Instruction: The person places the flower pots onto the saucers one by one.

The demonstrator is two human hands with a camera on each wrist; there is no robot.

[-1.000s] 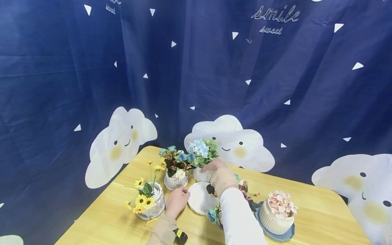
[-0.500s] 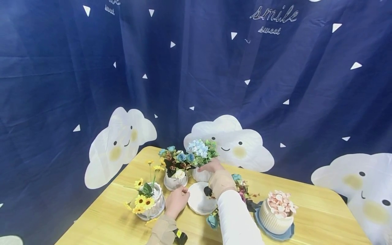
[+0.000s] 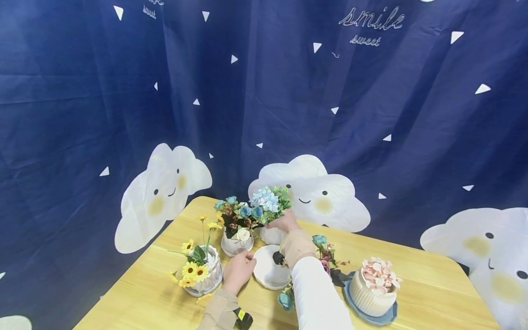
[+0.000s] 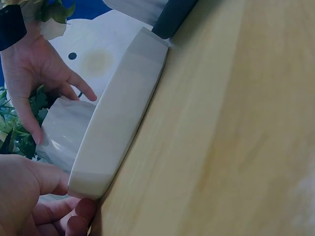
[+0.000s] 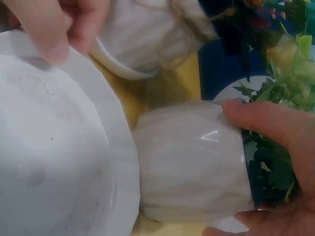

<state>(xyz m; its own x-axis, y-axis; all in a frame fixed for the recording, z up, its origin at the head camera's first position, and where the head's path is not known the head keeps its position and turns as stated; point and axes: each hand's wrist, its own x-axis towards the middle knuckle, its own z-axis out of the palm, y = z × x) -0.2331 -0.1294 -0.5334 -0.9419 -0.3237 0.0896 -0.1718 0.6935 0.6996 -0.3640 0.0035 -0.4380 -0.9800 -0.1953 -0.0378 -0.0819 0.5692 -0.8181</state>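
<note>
A white, scalloped saucer (image 3: 267,270) lies in the middle of the wooden table. At its left rim my left hand (image 3: 239,272) pinches the edge between thumb and fingers, as the left wrist view shows on the saucer's side (image 4: 118,118). Just behind stands a white ribbed flowerpot (image 3: 271,235) with pale blue flowers (image 3: 266,200) and green leaves. My right hand (image 3: 285,222) grips this pot near its top, thumb on one side and fingers on the other. In the right wrist view the pot (image 5: 192,162) sits right beside the saucer's rim.
Left are a pot of yellow daisies (image 3: 211,270) and a white pot (image 3: 237,244) with blue and brown flowers. Right are a pink-flowered cream pot (image 3: 373,293) on a blue saucer (image 3: 387,315) and teal and purple flowers (image 3: 326,261) partly behind my arm. A patterned curtain (image 3: 288,114) hangs behind.
My right hand has shifted slightly left and up around the pot's top, and the pale blue flowers have moved a little left. My left hand stays at the saucer's rim.
</note>
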